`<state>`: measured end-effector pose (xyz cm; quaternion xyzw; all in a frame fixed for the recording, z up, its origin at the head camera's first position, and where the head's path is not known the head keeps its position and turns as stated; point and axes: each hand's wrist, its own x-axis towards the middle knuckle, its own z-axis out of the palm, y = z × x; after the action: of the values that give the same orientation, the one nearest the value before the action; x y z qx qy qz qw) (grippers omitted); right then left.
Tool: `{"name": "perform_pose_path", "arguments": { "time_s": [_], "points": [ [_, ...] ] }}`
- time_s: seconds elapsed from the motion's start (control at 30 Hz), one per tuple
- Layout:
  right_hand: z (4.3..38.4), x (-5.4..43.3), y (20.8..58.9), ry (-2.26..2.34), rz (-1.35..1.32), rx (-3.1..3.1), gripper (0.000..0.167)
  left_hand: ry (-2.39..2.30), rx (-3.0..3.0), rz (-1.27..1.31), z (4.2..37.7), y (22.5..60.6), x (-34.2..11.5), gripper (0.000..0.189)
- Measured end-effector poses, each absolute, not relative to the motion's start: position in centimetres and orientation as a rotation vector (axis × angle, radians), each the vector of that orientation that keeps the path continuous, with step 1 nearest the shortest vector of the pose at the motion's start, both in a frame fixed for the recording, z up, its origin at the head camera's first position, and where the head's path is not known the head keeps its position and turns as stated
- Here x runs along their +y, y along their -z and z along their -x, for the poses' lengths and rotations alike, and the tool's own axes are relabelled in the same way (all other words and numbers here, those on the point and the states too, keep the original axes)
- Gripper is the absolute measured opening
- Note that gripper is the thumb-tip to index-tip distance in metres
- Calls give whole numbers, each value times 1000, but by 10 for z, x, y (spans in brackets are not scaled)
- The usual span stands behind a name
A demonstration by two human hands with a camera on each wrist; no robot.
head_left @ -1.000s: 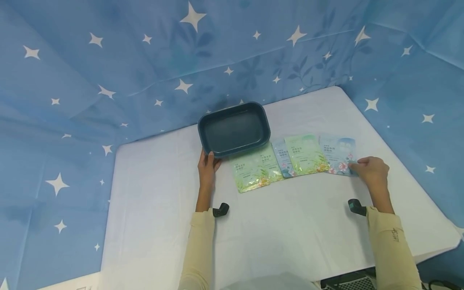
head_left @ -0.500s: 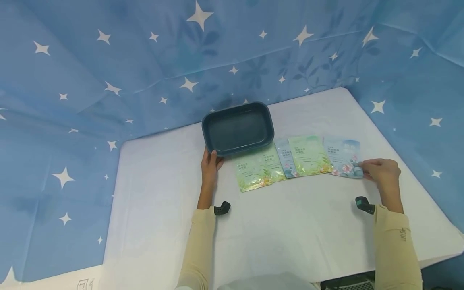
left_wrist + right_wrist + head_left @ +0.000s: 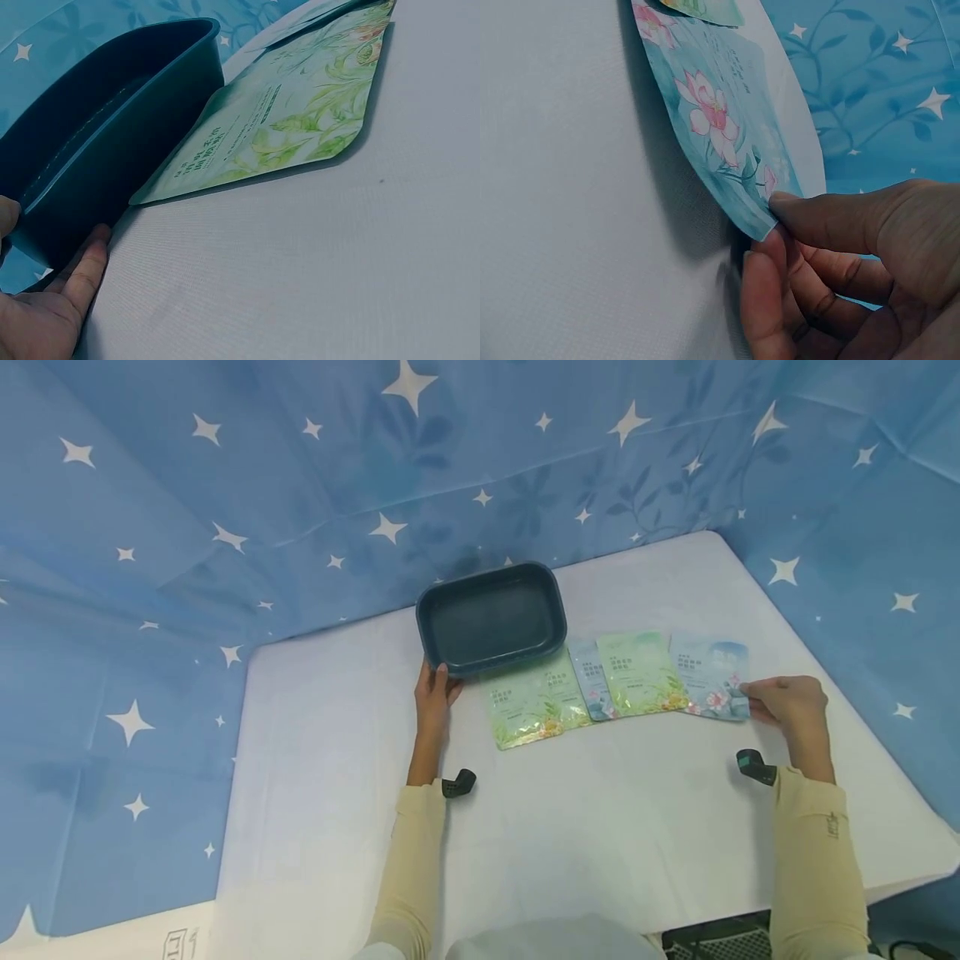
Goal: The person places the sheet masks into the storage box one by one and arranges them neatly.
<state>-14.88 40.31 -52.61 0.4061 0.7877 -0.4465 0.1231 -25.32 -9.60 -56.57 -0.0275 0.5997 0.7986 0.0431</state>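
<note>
My left hand (image 3: 432, 697) grips the near left corner of a dark blue rectangular tray (image 3: 491, 664), thumb over the rim and fingers beneath, as the left wrist view shows. With thumb and fingers, my right hand (image 3: 791, 706) pinches the near right corner of a blue lotus-printed face mask packet (image 3: 708, 677). In the right wrist view that corner of the blue packet (image 3: 714, 127) is lifted off the table. A green packet (image 3: 641, 672) overlaps its left side. Farther left lie another blue packet (image 3: 588, 681) and two green packets (image 3: 517, 714), partly overlapping, close against the tray's near side.
A white-covered table (image 3: 600, 827) carries everything. A blue star-patterned cloth (image 3: 315, 485) hangs along its back and right sides. Small black wrist cameras (image 3: 459, 783) jut inward from both sleeves. Dark mesh-like equipment (image 3: 720, 939) shows below the front edge.
My right hand has shifted slightly right to the blue packet's outer corner and keeps pinching there. The head view has shifted a little. My left hand stays on the tray.
</note>
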Motion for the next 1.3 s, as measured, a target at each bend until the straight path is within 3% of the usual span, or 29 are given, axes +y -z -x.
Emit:
{"name": "perform_pose_path", "arguments": {
  "time_s": [0.57,0.87,1.3],
  "points": [
    [155,395,524,1299,-1167,2324,52,-2442,1873,183,254,566,-107,54],
    [141,398,520,1208,-1178,2434,77,-2461,1870,177,251,571,-91,53],
    [135,407,519,1192,-1168,2347,73,-2425,1878,110,247,572,-87,55]
  ]
}}
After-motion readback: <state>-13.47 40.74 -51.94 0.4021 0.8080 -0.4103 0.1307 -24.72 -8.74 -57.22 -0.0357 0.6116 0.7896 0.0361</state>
